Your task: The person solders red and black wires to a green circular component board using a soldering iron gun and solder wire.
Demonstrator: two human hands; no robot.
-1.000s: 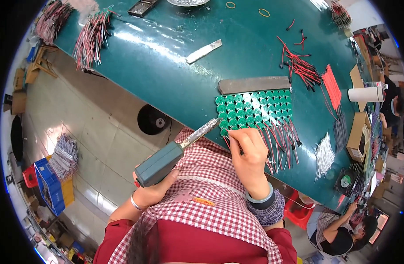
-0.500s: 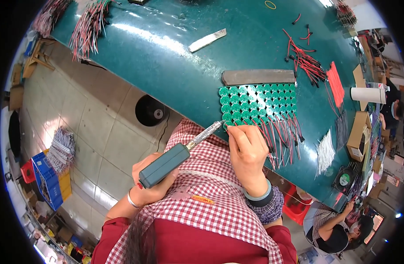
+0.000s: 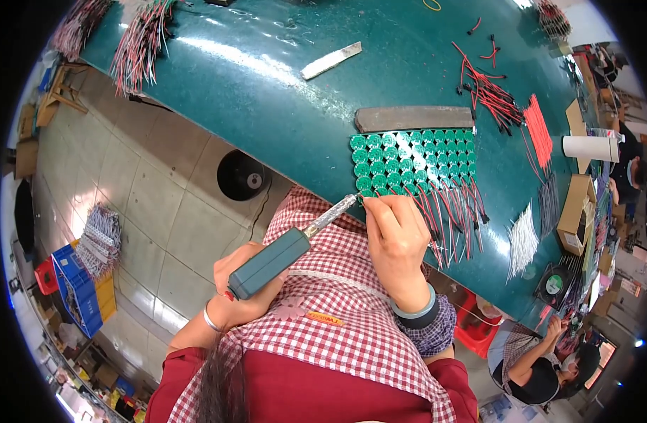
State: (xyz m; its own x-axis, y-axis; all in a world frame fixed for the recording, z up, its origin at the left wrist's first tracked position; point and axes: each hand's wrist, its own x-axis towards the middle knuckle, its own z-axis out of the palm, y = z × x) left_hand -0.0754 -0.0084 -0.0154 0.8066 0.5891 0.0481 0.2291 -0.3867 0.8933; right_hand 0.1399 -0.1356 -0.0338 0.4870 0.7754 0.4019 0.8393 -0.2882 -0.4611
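Note:
My left hand (image 3: 233,261) is closed round the dark green body of a soldering iron (image 3: 270,263). Its long metal barrel slants up to the right, and the tip meets the near left corner of a panel of round green circuit boards (image 3: 407,161). Right beside that tip, my right hand (image 3: 399,243) pinches a thin wire, mostly hidden by the fingertips. Red and black wires (image 3: 456,218) hang from the panel's near row, to the right of this hand. Against the panel's far edge lies a dark grey bar (image 3: 415,119).
Loose red wires (image 3: 489,99), a red wire bundle (image 3: 538,134) and white wires (image 3: 523,243) lie on the green table (image 3: 267,106) to the right. A pale strip (image 3: 331,60) lies farther back. A cardboard box (image 3: 576,215) and a co-worker (image 3: 549,366) are at the right.
The soldering iron's body has shifted slightly right, its tip staying at the panel's corner. My right hand keeps its pinch almost in place.

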